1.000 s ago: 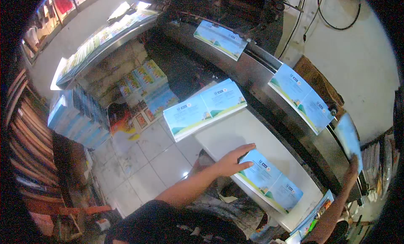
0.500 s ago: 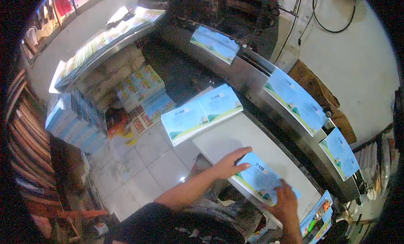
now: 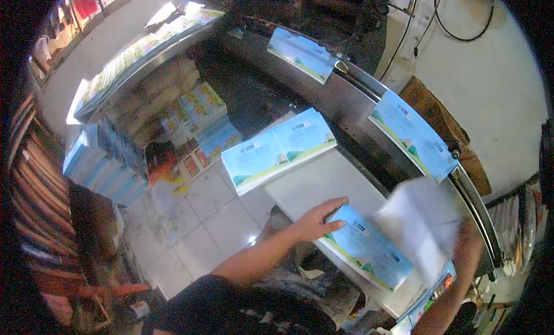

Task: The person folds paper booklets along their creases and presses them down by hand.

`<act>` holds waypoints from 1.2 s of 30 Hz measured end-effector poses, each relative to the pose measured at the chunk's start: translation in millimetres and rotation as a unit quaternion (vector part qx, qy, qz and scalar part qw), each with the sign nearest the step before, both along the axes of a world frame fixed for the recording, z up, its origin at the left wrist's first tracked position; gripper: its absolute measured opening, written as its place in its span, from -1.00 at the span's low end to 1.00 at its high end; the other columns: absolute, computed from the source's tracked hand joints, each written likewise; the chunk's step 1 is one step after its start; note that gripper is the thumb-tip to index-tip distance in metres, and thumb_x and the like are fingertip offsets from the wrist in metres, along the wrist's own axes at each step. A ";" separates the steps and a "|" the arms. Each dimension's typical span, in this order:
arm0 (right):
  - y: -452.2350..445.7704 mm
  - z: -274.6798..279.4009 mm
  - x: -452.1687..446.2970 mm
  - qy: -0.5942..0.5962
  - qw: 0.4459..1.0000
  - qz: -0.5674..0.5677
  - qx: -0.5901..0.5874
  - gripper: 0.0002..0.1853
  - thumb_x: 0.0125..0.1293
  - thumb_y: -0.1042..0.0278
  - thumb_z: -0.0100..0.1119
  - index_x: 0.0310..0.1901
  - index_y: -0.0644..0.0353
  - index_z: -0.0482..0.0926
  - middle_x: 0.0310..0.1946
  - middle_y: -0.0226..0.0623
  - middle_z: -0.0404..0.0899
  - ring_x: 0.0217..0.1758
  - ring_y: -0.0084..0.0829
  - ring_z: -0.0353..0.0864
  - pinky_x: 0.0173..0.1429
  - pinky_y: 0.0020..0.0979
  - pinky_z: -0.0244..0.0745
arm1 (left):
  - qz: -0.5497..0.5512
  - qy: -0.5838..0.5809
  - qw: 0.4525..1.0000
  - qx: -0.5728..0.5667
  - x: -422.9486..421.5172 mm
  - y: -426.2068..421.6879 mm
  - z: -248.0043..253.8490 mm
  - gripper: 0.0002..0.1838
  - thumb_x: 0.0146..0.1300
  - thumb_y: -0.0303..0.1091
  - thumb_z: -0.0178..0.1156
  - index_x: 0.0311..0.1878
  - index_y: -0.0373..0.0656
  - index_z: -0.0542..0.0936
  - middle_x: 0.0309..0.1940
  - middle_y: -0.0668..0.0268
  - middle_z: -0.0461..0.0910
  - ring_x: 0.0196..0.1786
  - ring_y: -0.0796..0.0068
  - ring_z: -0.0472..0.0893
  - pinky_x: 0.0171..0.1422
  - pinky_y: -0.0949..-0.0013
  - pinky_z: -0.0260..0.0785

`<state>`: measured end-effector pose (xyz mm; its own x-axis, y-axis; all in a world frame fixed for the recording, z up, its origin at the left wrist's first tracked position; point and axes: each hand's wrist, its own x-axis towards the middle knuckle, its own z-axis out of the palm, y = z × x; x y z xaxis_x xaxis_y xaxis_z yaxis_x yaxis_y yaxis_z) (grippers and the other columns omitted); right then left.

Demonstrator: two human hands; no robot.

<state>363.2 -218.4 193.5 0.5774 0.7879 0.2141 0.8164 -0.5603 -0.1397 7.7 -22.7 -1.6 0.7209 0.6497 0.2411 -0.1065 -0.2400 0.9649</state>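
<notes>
My left hand (image 3: pixel 321 221) rests at the left end of a stack of blue printed sheets (image 3: pixel 369 248) on the white tabletop (image 3: pixel 306 185), thumb and fingers spread at its corner. At the right, my right hand (image 3: pixel 466 237) is smeared by motion beside a blurred white sheet (image 3: pixel 418 222) that hangs over the table. How its fingers lie cannot be made out. Two blue sheets, an upper one (image 3: pixel 303 53) and a lower one (image 3: pixel 412 136), lie on the dark metal rail. Another blue stack (image 3: pixel 278 149) sits at the table's far left end.
Tall stacks of blue prints (image 3: pixel 107 165) stand on the floor at the left, with more printed stacks (image 3: pixel 202 118) near the wall. A bright shelf of sheets (image 3: pixel 147 52) runs along the upper left. More prints (image 3: pixel 424 300) lie at the lower right.
My right hand has moved from the stack back toward the rail's right end. The small blue sheet there is gone from the rail, and a blurred white sheet is in the air. My left hand stays put.
</notes>
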 end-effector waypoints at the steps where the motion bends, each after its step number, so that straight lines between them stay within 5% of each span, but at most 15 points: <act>1: -11.8 6.2 38.6 -0.081 0.994 -0.036 0.064 -0.66 0.37 0.41 -0.04 0.14 0.18 0.50 0.03 0.06 0.55 0.11 -0.05 0.55 0.12 -0.15 0.45 | -0.001 0.006 1.000 0.014 -0.5 -0.5 2.8 -0.34 0.36 -0.15 0.17 0.41 -0.26 0.24 0.36 0.01 0.29 0.43 0.18 0.25 0.50 0.25 0.04; 4: -34.5 22.0 127.5 -0.405 0.904 -0.052 0.123 -0.59 0.40 0.46 -0.10 0.27 0.16 0.44 0.23 -0.03 0.46 0.33 -0.15 0.42 0.29 -0.24 0.37 | 0.003 0.012 1.000 0.024 -2.2 -1.8 5.2 -0.33 0.34 -0.16 0.19 0.41 -0.26 0.24 0.36 0.00 0.29 0.42 0.16 0.27 0.49 0.25 0.05; 7: -34.4 5.7 156.8 -0.382 0.893 0.039 0.236 -0.51 0.37 0.53 -0.14 0.33 0.09 0.38 0.32 -0.13 0.39 0.38 -0.20 0.37 0.35 -0.28 0.33 | 0.005 0.010 1.000 0.023 -1.0 -2.0 2.3 -0.33 0.34 -0.18 0.20 0.41 -0.26 0.24 0.36 0.00 0.29 0.42 0.16 0.28 0.49 0.25 0.06; 8: -33.0 -19.2 159.5 -0.164 0.947 -0.018 0.274 -0.50 0.36 0.57 -0.15 0.33 0.10 0.39 0.33 -0.13 0.38 0.39 -0.20 0.37 0.35 -0.28 0.34 | 0.005 0.008 1.000 0.024 -0.8 -1.6 1.1 -0.33 0.33 -0.18 0.20 0.41 -0.26 0.24 0.36 0.00 0.29 0.41 0.15 0.28 0.49 0.24 0.07; 10: -39.7 -69.6 168.1 -0.071 0.980 -0.013 0.188 -0.52 0.33 0.41 -0.01 0.31 0.17 0.40 0.33 -0.12 0.37 0.37 -0.18 0.37 0.39 -0.26 0.30 | -0.003 0.016 1.000 0.016 -1.1 0.1 -2.0 -0.32 0.34 -0.15 0.19 0.43 -0.21 0.22 0.38 0.02 0.26 0.43 0.14 0.26 0.50 0.22 0.05; 13: -46.4 -104.2 150.2 -0.124 0.979 0.042 0.154 -0.50 0.33 0.18 0.13 0.25 0.22 0.45 0.26 -0.08 0.44 0.31 -0.08 0.42 0.39 -0.19 0.29 | -0.009 0.023 1.000 0.011 -1.9 1.7 -0.4 -0.31 0.34 -0.13 0.18 0.45 -0.16 0.20 0.40 0.04 0.24 0.44 0.13 0.24 0.51 0.20 0.03; 15: -54.1 -110.4 136.2 -0.043 0.998 0.004 0.041 -0.54 0.28 0.28 0.15 0.21 0.20 0.48 0.16 -0.04 0.52 0.25 -0.03 0.46 0.34 -0.15 0.32 | -0.015 0.025 1.000 0.011 -3.1 0.1 -0.1 -0.32 0.34 -0.14 0.18 0.44 -0.16 0.20 0.40 0.04 0.24 0.44 0.13 0.24 0.51 0.20 0.03; 16: -49.2 -110.5 110.2 -0.118 0.990 0.067 0.038 -0.60 0.18 0.61 0.01 0.09 0.27 0.53 0.04 0.05 0.54 0.09 0.04 0.55 0.18 -0.15 0.44 | -0.006 0.026 0.999 0.020 -2.9 -0.6 -0.3 -0.32 0.34 -0.15 0.18 0.44 -0.17 0.20 0.38 0.04 0.26 0.43 0.14 0.25 0.50 0.20 0.04; 18: -36.1 -119.3 49.3 -0.094 0.986 0.115 0.082 -0.65 0.15 0.60 0.08 0.02 0.27 0.55 -0.01 0.04 0.56 0.06 0.04 0.56 0.17 -0.14 0.45 | -0.002 0.022 0.999 0.029 1.1 -1.6 -0.3 -0.33 0.35 -0.17 0.17 0.44 -0.17 0.20 0.37 0.04 0.27 0.42 0.14 0.26 0.50 0.20 0.05; 19: -26.2 -103.7 0.5 0.017 0.996 0.084 0.017 -0.66 0.14 0.55 0.15 -0.01 0.25 0.57 -0.02 0.00 0.58 0.05 0.00 0.56 0.18 -0.14 0.44 | 0.000 0.005 1.000 0.002 1.3 -1.9 -0.3 -0.34 0.34 -0.17 0.19 0.42 -0.21 0.24 0.35 0.03 0.31 0.40 0.18 0.30 0.48 0.23 0.08; 21: -13.7 -96.7 -83.4 0.019 0.985 0.170 -0.012 -0.48 -0.02 0.25 0.46 0.00 0.22 0.54 0.00 -0.11 0.59 0.08 -0.06 0.56 0.17 -0.19 0.45 | 0.003 -0.010 1.000 -0.026 0.6 -2.5 -0.7 -0.35 0.33 -0.18 0.21 0.39 -0.25 0.28 0.32 0.03 0.34 0.39 0.21 0.33 0.46 0.27 0.11; 23: -10.3 -88.4 -143.9 -0.005 0.967 0.249 -0.063 -0.37 -0.11 0.12 0.52 0.00 0.22 0.52 0.00 -0.14 0.58 0.09 -0.08 0.54 0.19 -0.18 0.45 | 0.011 0.012 1.000 0.007 -0.1 -1.1 1.3 -0.37 0.34 -0.20 0.21 0.39 -0.24 0.28 0.33 0.07 0.35 0.38 0.25 0.33 0.46 0.28 0.12; 27: -7.0 -95.5 -165.0 -0.029 0.944 0.283 -0.169 -0.40 -0.10 0.13 0.50 -0.02 0.22 0.52 0.01 -0.15 0.56 0.13 -0.10 0.51 0.19 -0.19 0.44 | 0.008 0.004 1.000 0.002 -0.9 -0.7 4.2 -0.40 0.36 -0.23 0.18 0.39 -0.22 0.29 0.33 0.10 0.35 0.39 0.29 0.32 0.46 0.29 0.12; 31: 1.1 -67.0 -129.5 0.206 0.935 0.234 -0.171 -0.65 0.16 0.29 0.24 -0.01 0.19 0.56 -0.14 -0.01 0.63 -0.06 -0.02 0.62 0.02 -0.12 0.51 | -0.027 -0.049 0.997 -0.055 0.2 7.5 -19.7 -0.38 0.40 -0.14 0.10 0.44 -0.16 0.23 0.39 0.10 0.25 0.43 0.23 0.24 0.51 0.24 0.00; 36: -6.8 -20.1 -9.6 -0.045 0.996 0.077 -0.019 -0.76 0.32 0.30 0.08 -0.11 0.29 0.57 -0.27 0.20 0.57 -0.18 0.15 0.59 -0.10 0.00 0.46 | -0.034 -0.058 0.991 -0.120 3.3 2.3 -12.2 -0.42 0.44 -0.19 0.06 0.44 -0.17 0.22 0.40 0.14 0.24 0.45 0.30 0.21 0.52 0.25 -0.01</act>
<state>353.6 -225.2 173.5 0.4284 0.8744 0.2277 0.9016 -0.4304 -0.0435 11.0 -20.3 -13.8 0.7418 0.6490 0.1691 -0.2273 0.0062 0.9738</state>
